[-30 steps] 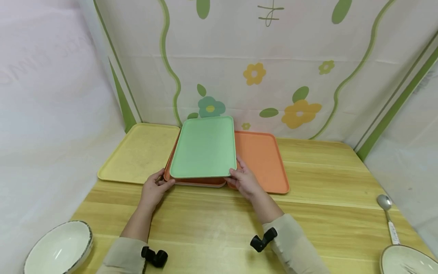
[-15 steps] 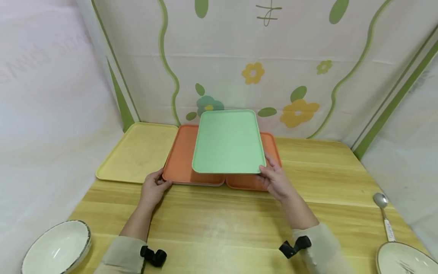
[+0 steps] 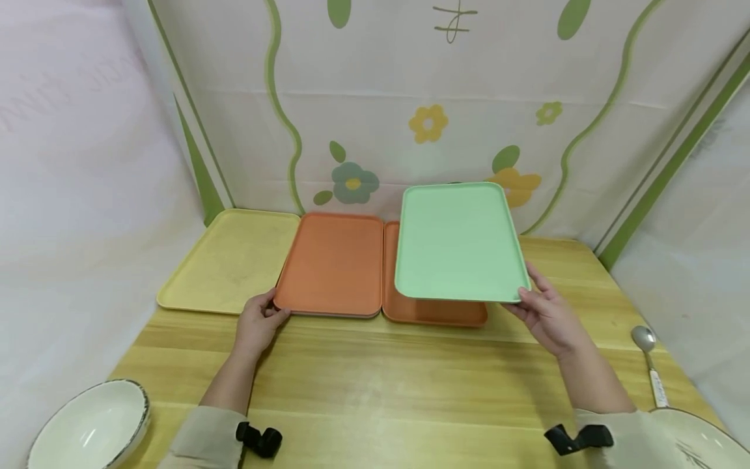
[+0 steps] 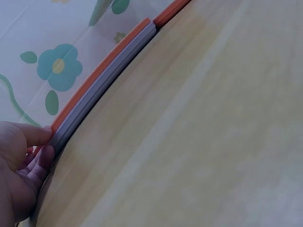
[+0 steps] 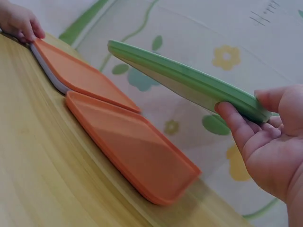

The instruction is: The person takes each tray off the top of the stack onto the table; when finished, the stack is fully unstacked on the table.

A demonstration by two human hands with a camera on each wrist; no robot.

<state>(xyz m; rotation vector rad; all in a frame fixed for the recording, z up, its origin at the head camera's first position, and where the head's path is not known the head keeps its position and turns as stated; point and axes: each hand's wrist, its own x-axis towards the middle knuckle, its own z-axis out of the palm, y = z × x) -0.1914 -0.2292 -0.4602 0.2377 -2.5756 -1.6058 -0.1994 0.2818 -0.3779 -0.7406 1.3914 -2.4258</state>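
Observation:
In the head view, a light green tray (image 3: 459,238) is tilted and raised above the table, with my right hand (image 3: 551,319) pinching its near right corner. The right wrist view shows the thumb on one side of the green tray's rim (image 5: 189,78) and fingers under it. My left hand (image 3: 256,327) holds the near left corner of an orange tray (image 3: 330,264), which lies on grey tray edges (image 4: 97,85) seen from the left wrist. Partly behind the green tray, a second orange tray (image 3: 433,311) lies right beside that stack.
A yellow tray (image 3: 234,260) lies left of the orange stack. One white bowl (image 3: 88,423) stands at the front left. On the right are a spoon (image 3: 649,355) and a white dish (image 3: 697,440), partly covered by the sleeve. A flowered cloth (image 3: 469,85) hangs behind the table.
My right hand has carried the green tray from above the left orange tray rightward over the second one, uncovering the left orange tray. The left hand has kept its place at the corner.

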